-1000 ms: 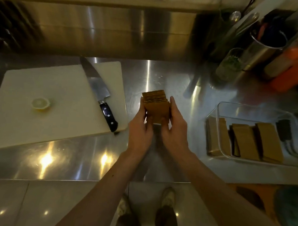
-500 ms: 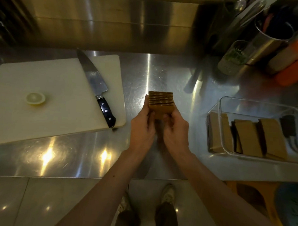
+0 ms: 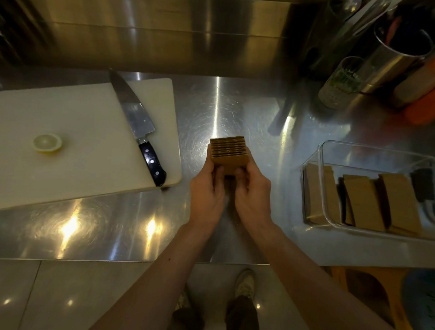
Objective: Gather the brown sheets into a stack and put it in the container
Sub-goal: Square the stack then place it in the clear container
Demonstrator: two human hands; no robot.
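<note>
Steel counter (image 3: 226,106), cutting board (image 3: 64,144), container (image 3: 374,155)

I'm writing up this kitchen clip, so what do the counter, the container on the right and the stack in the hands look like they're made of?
Counter: brushed stainless steel, judging by swirl scratches and mirror glare.
Container: clear, rigid, plastic or glass; its contents show through the wall.
Stack: matte brown, probably card or paper; thin layered edges show on top.

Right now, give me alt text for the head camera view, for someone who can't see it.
Two bare hands, left hand and right hand, hold a stack of brown sheets upright above a steel counter. To the right, a clear plastic container holds more brown stacks; to the left, a black-handled chef's knife and lemon half lie on a white cutting board.
</note>
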